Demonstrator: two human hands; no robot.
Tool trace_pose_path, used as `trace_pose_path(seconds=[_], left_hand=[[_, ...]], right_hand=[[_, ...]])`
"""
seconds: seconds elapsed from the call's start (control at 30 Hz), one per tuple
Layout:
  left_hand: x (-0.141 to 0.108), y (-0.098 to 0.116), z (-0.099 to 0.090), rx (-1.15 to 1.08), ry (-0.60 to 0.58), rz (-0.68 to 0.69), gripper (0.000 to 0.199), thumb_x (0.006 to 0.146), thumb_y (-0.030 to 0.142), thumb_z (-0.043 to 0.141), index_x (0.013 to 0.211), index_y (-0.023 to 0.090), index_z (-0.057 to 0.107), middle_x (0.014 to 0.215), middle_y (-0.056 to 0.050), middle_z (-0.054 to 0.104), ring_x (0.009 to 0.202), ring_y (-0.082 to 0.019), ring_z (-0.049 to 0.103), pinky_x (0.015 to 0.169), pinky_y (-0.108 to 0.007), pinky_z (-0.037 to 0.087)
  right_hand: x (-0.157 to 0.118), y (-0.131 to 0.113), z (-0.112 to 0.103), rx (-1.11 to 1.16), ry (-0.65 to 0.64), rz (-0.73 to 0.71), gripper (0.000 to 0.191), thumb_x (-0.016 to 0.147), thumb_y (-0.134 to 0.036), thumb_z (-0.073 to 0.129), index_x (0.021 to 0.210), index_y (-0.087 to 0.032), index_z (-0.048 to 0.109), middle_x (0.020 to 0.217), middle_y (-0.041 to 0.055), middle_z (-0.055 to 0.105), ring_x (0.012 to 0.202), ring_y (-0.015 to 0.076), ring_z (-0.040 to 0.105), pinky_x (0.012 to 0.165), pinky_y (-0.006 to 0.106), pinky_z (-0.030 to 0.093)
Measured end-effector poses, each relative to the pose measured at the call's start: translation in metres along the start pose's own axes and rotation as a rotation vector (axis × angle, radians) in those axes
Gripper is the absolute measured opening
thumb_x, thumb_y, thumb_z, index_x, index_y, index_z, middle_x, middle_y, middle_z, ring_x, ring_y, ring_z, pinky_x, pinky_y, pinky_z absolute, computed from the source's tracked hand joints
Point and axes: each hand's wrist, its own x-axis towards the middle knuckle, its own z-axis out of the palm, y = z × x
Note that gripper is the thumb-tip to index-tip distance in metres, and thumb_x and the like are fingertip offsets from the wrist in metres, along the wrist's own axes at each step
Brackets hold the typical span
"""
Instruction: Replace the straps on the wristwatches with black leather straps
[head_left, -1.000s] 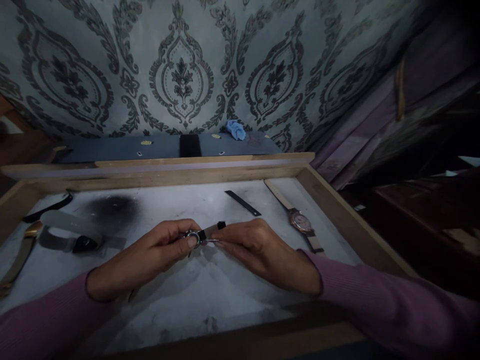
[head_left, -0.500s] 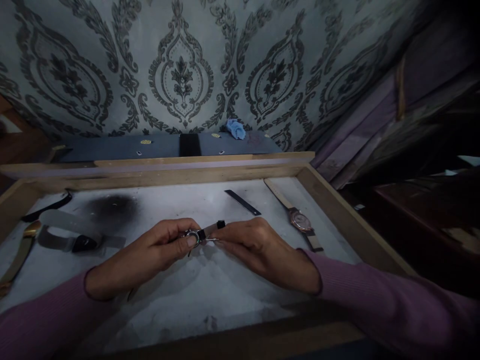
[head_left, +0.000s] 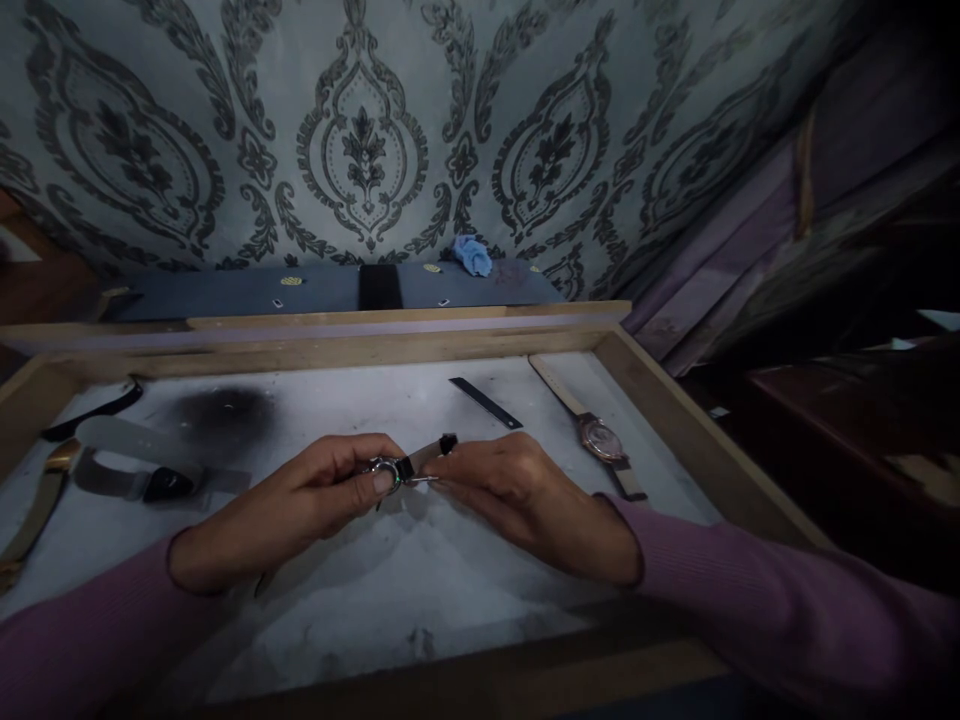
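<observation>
A small round watch (head_left: 388, 474) with a dark strap is pinched between the thumb and fingers of my left hand (head_left: 322, 492). Its strap (head_left: 431, 455) runs up to the right, ending in a black piece just above my right fingertips. My right hand (head_left: 514, 490) is closed around a thin metallic tool (head_left: 421, 479), whose tip points left at the place where strap and watch case meet. Both hands are close together over the white tray floor (head_left: 360, 610). Whether the right fingers also touch the strap is hard to tell.
At right lie a brown-strapped watch (head_left: 600, 440) and a dark flat blade (head_left: 486, 403). More watches and straps (head_left: 169, 484) sit at left, near a clear curved band. Wooden walls (head_left: 675, 430) frame the tray. Behind are a black phone-like object (head_left: 380, 289) and a blue cloth (head_left: 472, 256).
The strap's black end has shifted slightly up and to the right. Both hands keep nearly the same places and grips.
</observation>
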Motion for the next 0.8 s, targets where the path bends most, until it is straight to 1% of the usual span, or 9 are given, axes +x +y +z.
trace_pose_path(seconds=[0.27,0.53,0.7,0.8], left_hand=[[-0.0006,0.0032,0.0007,0.018,0.010,-0.014,0.022,0.091,0.036,0.049,0.096,0.018,0.060,0.057,0.008,0.027,0.049,-0.009,0.021,0.043,-0.020,0.019],[-0.0008,-0.0001,-0.0016,0.039,-0.002,-0.001,0.022,0.092,0.035,0.049,0.100,0.020,0.061,0.056,0.008,0.027,0.049,-0.009,0.022,0.044,-0.020,0.020],[-0.0002,-0.0005,-0.0008,0.027,-0.007,-0.011,0.020,0.092,0.034,0.048,0.098,0.019,0.060,0.055,0.008,0.025,0.048,-0.009,0.021,0.043,-0.020,0.018],[-0.0001,0.0002,0.0009,0.007,-0.020,-0.003,0.020,0.093,0.035,0.048,0.094,0.018,0.059,0.054,0.009,0.024,0.048,-0.008,0.019,0.042,-0.020,0.016]], right_hand=[[-0.0002,-0.0013,-0.0010,0.014,0.002,-0.010,0.024,0.094,-0.016,0.049,0.108,-0.016,0.067,0.093,0.0083,0.073,0.078,0.0129,0.068,0.068,0.022,0.051],[-0.0007,-0.0002,-0.0001,0.011,-0.003,0.006,0.022,0.094,-0.015,0.048,0.104,-0.013,0.067,0.092,0.0089,0.073,0.079,0.0128,0.068,0.067,0.022,0.050],[-0.0009,0.0010,0.0006,-0.011,0.002,-0.053,0.023,0.094,-0.014,0.045,0.101,-0.010,0.067,0.087,0.0099,0.072,0.075,0.0135,0.067,0.064,0.023,0.051],[-0.0023,0.0009,0.0010,-0.072,0.003,-0.082,0.024,0.095,-0.013,0.043,0.102,-0.010,0.066,0.085,0.0096,0.071,0.072,0.0131,0.066,0.062,0.023,0.050]])
